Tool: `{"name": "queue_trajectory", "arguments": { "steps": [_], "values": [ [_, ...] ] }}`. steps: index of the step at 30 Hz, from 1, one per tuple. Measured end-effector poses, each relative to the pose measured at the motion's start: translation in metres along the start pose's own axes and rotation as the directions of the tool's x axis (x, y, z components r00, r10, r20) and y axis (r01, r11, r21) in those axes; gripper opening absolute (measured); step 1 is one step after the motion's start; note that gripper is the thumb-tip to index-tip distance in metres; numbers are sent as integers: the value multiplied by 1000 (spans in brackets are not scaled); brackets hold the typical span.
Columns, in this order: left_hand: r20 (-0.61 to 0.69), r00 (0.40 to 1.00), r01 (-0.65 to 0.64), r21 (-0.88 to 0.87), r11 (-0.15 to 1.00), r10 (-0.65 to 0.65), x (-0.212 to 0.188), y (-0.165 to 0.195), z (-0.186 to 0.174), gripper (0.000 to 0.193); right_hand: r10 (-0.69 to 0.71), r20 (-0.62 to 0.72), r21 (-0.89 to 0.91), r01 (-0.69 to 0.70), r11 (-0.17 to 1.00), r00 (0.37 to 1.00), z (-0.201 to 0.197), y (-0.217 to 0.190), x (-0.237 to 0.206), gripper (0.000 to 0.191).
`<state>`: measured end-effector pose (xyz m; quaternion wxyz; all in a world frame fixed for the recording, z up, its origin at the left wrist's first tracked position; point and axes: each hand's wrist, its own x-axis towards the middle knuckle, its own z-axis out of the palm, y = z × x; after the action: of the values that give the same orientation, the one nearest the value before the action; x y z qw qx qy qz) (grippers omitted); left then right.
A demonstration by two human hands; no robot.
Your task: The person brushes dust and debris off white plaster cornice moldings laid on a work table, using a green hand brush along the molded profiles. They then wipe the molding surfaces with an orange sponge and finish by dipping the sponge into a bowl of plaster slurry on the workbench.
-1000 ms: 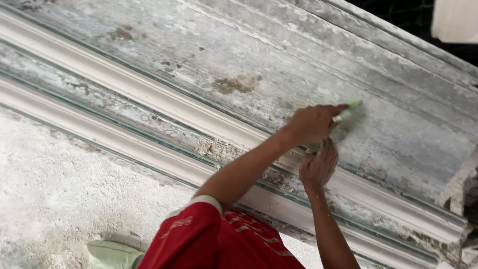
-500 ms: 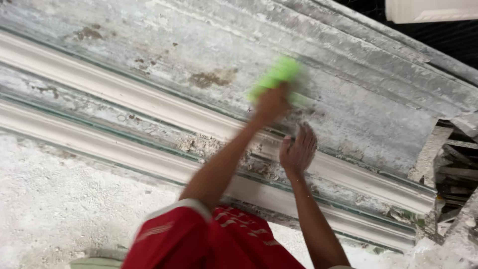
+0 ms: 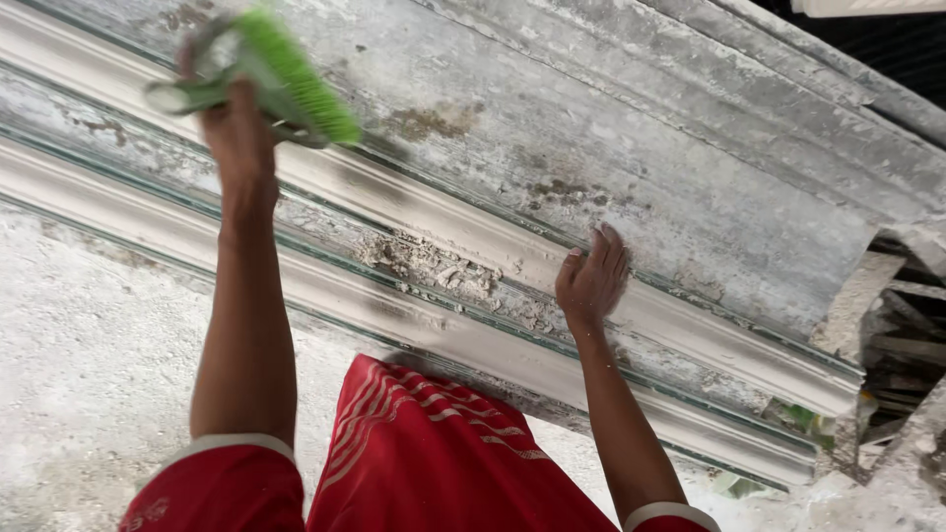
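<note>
Motion-blurred green bristle brush (image 3: 276,74) hides the left hand's (image 3: 236,138) fingers; the long white plaster cornice moulding (image 3: 473,236) runs past both side edges.

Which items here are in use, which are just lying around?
In use:
- green brush, gripped in the left hand
- long white moulding, with the right hand flat on it
- crumbled plaster bits on its ledge

Lying about:
- broken slabs at the right
- rough white ground
</note>
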<state>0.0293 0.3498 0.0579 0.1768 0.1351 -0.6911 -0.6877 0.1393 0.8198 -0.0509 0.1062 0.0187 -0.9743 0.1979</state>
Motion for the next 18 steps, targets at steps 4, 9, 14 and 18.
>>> {"name": "queue_trajectory", "arguments": {
  "steps": [4,9,14,18],
  "values": [
    [121,985,132,-76,988,-122,-122,-7,87,48,-69,-41,-69,66,995,997,6,6,0,44],
    [659,689,323,95,942,-303,-237,-72,235,40,41,-59,362,-17,932,997,-3,27,-6,45],
    [506,830,-206,-114,972,236,-139,-67,60,88,238,69,589,-232,774,969,-46,62,-36,40],
    [114,964,-241,10,970,239,-75,-31,-103,37,331,201,301,-380,875,922,-50,59,-77,26]
  ]
}}
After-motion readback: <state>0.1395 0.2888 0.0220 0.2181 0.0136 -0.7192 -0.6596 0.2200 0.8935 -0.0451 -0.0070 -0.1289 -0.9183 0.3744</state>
